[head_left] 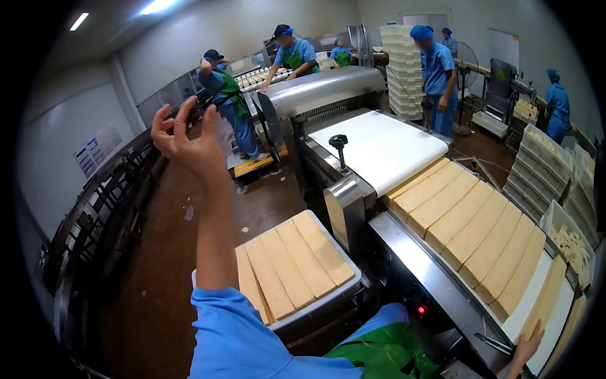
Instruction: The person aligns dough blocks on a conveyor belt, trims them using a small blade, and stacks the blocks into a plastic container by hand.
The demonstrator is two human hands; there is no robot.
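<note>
My left hand (pixel 189 142) is raised in the air at the left with nothing in it, its fingers bent and apart. At the lower right, my right hand (pixel 529 348) touches the near end of a long beige slab (pixel 548 297) with its fingers extended. That slab lies on the white belt, a little apart from the row of thick beige slabs (pixel 470 230) beside it. Below my raised forearm, a white tray (pixel 350 284) holds several more beige slabs (pixel 297 256) side by side. What the slabs are made of, I cannot tell.
A metal machine (pixel 325 88) with a white conveyor belt (pixel 382 145) and a black knob (pixel 339 142) stands ahead. Stacked white crates (pixel 536 164) and a bin of offcuts (pixel 568 243) are at the right. Several co-workers (pixel 435 76) stand farther back. A metal tool (pixel 493 343) lies near my right hand.
</note>
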